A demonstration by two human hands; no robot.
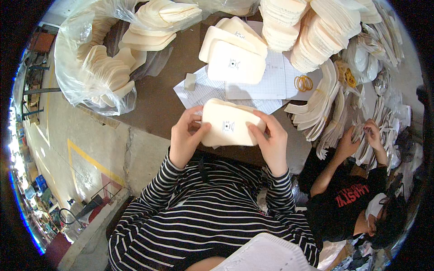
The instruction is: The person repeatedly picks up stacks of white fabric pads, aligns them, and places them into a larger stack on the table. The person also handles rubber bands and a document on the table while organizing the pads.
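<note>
Close in front of my chest I hold a small stack of cream, round-cornered flat pads (230,118) with a small dark print on the top one. My left hand (183,137) grips the left edge, thumb on top and fingers behind. On the right edge, my right hand (273,143) pinches the pads the same way. Just beyond lie several more cream pads (246,67), loosely overlapped on white printed papers (199,92). What the fingertips touch behind the held pads is hidden.
A clear plastic bag (72,83) of cream pads lies at the left of the brown table (156,97). Tall pad stacks (316,43) stand at the back right. Yellow rubber bands (303,83) lie near bundled cream strips (316,106). At right, a co-worker (348,198) handles similar strips.
</note>
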